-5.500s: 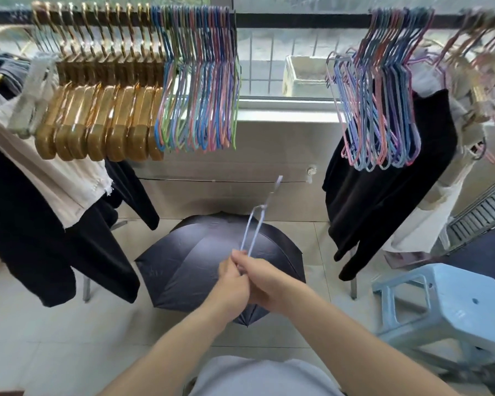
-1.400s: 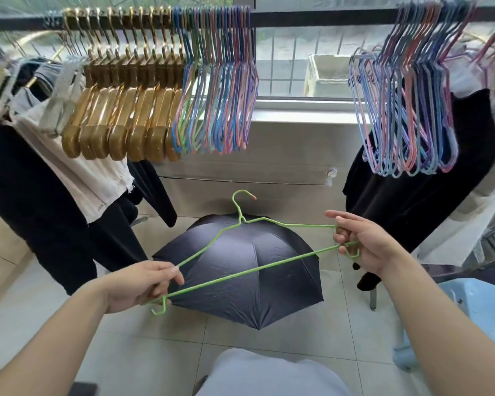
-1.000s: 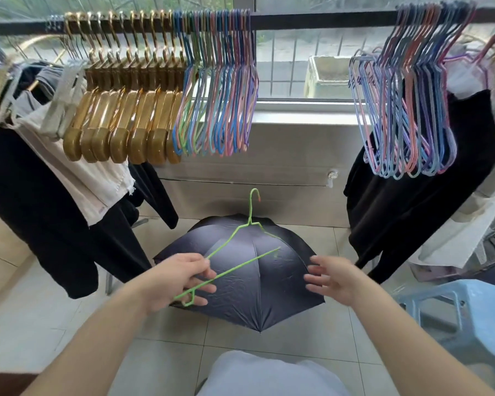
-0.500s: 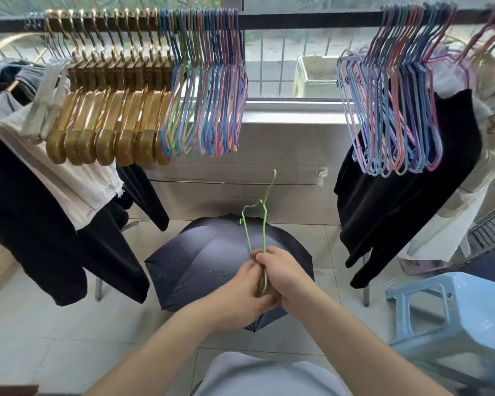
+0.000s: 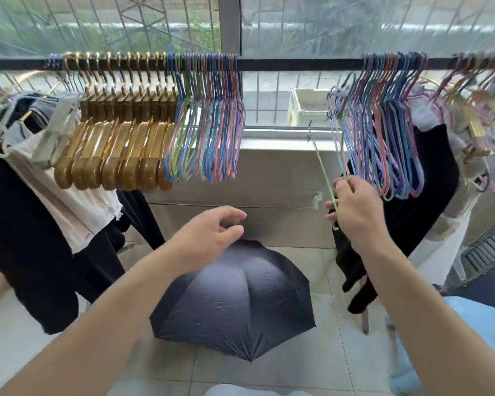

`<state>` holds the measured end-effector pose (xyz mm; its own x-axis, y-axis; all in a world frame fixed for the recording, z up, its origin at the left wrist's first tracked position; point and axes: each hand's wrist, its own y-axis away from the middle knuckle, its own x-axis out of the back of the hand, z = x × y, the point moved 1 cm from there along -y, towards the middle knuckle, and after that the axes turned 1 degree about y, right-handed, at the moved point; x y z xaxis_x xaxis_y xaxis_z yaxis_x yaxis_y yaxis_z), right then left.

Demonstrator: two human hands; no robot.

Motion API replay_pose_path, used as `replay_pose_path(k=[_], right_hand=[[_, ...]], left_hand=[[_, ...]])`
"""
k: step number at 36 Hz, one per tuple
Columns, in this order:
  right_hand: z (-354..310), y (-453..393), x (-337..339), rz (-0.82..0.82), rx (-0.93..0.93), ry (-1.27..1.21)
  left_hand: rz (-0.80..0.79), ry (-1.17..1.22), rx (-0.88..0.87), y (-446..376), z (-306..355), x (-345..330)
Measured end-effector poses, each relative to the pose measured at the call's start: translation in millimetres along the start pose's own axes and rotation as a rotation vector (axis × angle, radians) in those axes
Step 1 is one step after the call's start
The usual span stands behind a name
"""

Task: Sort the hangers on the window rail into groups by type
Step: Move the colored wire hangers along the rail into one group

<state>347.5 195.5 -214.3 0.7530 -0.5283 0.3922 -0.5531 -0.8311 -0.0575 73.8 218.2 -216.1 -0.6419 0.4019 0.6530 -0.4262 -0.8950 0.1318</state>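
From the head camera I see the window rail (image 5: 297,64) running across the top, and I take it as my landmark. My right hand (image 5: 355,205) sits below the rail's right half, its fingers curled round a thin green hanger (image 5: 326,178) that slants up toward the rail; its upper end blurs into the cluster, so I cannot tell whether it is hooked on. Just right of that hanger, a bunch of coloured wire hangers (image 5: 383,138) hangs from the rail. My left hand (image 5: 209,234) floats below the rail's middle, fingers loosely bent, gripping nothing. Under the rail's left part hang gold hangers (image 5: 112,155), with more coloured wire hangers (image 5: 209,138) beside them. Far below the rail, an open dark umbrella (image 5: 235,304) lies on the floor.
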Motion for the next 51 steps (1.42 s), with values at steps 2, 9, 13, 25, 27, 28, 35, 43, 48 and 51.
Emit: replay_pose_path(k=[2,9,13,25,27,28,35,43,48,51], right_hand=[[-18,-17,8,0.023,0.056,-0.015],[-67,-69,23,0.037,0.079,0.129],[-65,-88,24,-0.056,-0.038,0.206],[-55,-95,24,0.114,-0.061,0.372],[-54,-97,23,0.121,-0.061,0.381],[-52,-99,23,0.125,-0.058,0.392],[-51,-93,23,0.078,0.003,0.512],[-52,-71,13,0.198,0.277,0.491],[-79,-59,-32,-0.153,0.269,0.409],[-93,-55,-73,-0.283,0.259,0.353]], left_hand=[[0.054,0.0,-0.014,-3,12,15],[0.168,-0.02,-0.035,-14,43,46],[0.183,0.002,-0.007,-17,54,46],[0.158,0.041,0.058,-13,43,39],[0.148,0.057,0.055,-13,45,37],[0.145,0.057,0.053,-13,45,37],[0.137,0.04,0.049,-15,44,38],[0.138,0.002,0.079,-13,38,48],[0.15,-0.032,0.099,-10,32,67],[0.181,-0.038,0.097,-8,31,84]])
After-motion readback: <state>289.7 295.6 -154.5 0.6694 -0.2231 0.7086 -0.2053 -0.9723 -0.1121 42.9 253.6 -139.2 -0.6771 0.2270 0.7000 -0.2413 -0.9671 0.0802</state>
